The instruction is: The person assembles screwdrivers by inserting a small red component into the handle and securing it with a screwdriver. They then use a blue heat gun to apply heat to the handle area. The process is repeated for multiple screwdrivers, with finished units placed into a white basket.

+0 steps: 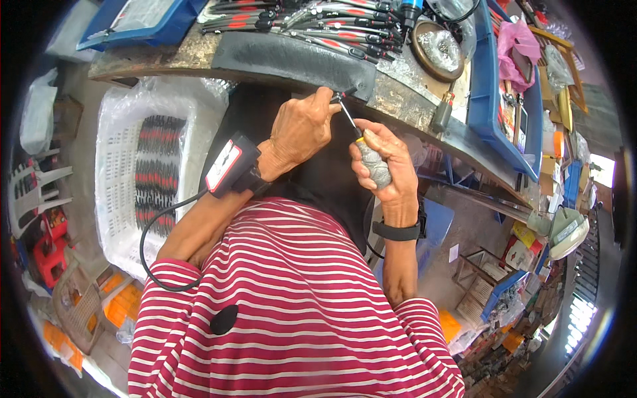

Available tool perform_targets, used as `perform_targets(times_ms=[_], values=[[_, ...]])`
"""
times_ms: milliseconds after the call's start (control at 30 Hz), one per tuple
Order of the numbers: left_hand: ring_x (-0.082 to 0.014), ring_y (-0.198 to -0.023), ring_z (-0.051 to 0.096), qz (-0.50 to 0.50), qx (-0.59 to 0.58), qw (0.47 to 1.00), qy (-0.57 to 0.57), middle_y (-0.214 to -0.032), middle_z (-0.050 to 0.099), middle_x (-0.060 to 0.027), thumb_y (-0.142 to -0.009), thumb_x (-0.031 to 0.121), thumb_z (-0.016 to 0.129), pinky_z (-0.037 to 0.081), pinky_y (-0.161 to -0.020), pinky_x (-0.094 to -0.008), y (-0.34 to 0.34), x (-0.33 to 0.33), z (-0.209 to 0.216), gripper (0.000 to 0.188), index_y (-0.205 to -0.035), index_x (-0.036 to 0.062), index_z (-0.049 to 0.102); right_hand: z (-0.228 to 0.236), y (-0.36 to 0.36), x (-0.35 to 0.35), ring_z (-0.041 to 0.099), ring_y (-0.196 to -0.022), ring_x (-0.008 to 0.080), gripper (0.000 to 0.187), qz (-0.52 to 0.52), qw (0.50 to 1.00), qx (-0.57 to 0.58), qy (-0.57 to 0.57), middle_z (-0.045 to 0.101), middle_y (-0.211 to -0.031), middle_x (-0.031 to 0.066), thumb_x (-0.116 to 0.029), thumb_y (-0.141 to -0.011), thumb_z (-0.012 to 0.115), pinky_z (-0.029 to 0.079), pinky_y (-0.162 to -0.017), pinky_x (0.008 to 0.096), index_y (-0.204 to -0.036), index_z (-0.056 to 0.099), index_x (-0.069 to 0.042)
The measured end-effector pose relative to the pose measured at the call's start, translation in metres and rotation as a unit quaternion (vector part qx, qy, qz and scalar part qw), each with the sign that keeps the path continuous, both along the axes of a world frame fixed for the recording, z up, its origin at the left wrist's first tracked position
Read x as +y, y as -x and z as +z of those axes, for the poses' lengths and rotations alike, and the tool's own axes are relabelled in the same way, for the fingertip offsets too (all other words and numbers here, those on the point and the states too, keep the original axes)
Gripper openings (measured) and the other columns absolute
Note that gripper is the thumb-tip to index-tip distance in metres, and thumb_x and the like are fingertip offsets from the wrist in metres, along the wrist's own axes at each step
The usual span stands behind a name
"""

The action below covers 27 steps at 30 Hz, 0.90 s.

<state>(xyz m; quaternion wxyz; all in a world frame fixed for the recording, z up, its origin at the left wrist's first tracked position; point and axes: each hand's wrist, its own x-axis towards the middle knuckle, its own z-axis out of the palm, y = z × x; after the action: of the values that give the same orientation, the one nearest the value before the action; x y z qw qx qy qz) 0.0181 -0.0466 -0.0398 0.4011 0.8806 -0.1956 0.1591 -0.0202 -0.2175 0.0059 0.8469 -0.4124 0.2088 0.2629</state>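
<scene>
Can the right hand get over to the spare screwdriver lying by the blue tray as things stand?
Probably not yet: the right hand is gripping a screwdriver, though the spare screwdriver lies uncovered nearby.

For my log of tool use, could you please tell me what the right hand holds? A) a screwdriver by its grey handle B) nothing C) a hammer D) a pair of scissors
A: the right hand wraps the grey handle of a screwdriver, whose shaft points up to the small part pinched by the left hand.
</scene>
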Motion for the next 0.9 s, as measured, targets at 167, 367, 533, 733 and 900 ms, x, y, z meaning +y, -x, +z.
perform_targets(times_ms=[167,367,533,733,900], values=[[-0.038,-0.058,0.059,0.002,0.045,0.999,0.003,-0.063,0.058,-0.0204,-0.083,0.009,0.058,0.045,-0.049,-0.0437,0.001,0.002,0.008,0.013,-0.082,0.0009,0.048,0.004,0.004,-0.002,0.056,-0.053,0.0117,0.028,0.046,0.962,-0.193,0.187,0.059,-0.073,0.0095,-0.012,-0.088,0.058,0.038,-0.038,0.0195,-0.109,0.059,0.005],[-0.0401,-0.057,0.058,0.008,0.053,0.998,0.025,-0.058,0.056,-0.022,-0.084,0.008,0.057,0.045,-0.049,-0.0454,0.003,0.001,0.005,0.012,-0.082,0.0002,0.049,0.001,0.015,0.001,0.056,-0.054,0.0082,0.027,0.018,0.945,-0.252,0.207,0.06,-0.072,0.0063,-0.012,-0.089,0.059,0.041,-0.041,0.0178,-0.111,0.06,0.003],[-0.0404,-0.059,0.059,0.002,0.077,0.997,0.015,-0.061,0.055,-0.0246,-0.086,0.008,0.055,0.043,-0.05,-0.0448,0.002,0.002,0.005,0.012,-0.094,-0.0017,0.052,-0.006,0.015,0.004,0.055,-0.055,0.0105,0.028,0.026,0.941,-0.26,0.215,0.06,-0.075,0.009,-0.011,-0.089,0.056,0.04,-0.042,0.0191,-0.113,0.059,0.002],[-0.0406,-0.059,0.058,0.004,0.077,0.997,0.009,-0.061,0.054,-0.025,-0.086,0.009,0.055,0.043,-0.05,-0.0447,0.002,0.003,0.006,0.013,-0.091,-0.0021,0.053,-0.012,0.013,0.005,0.055,-0.056,0.0105,0.028,0.024,0.944,-0.259,0.205,0.06,-0.076,0.0089,-0.011,-0.089,0.056,0.041,-0.043,0.0189,-0.113,0.059,0.002],[-0.0408,-0.059,0.058,0.005,0.074,0.997,-0.002,-0.06,0.054,-0.0254,-0.086,0.01,0.055,0.043,-0.05,-0.0449,0.002,0.003,0.007,0.013,-0.089,-0.0028,0.052,-0.013,0.015,0.007,0.056,-0.057,0.0103,0.028,0.023,0.937,-0.269,0.222,0.06,-0.075,0.0084,-0.012,-0.089,0.056,0.041,-0.043,0.0188,-0.113,0.059,0.002]])
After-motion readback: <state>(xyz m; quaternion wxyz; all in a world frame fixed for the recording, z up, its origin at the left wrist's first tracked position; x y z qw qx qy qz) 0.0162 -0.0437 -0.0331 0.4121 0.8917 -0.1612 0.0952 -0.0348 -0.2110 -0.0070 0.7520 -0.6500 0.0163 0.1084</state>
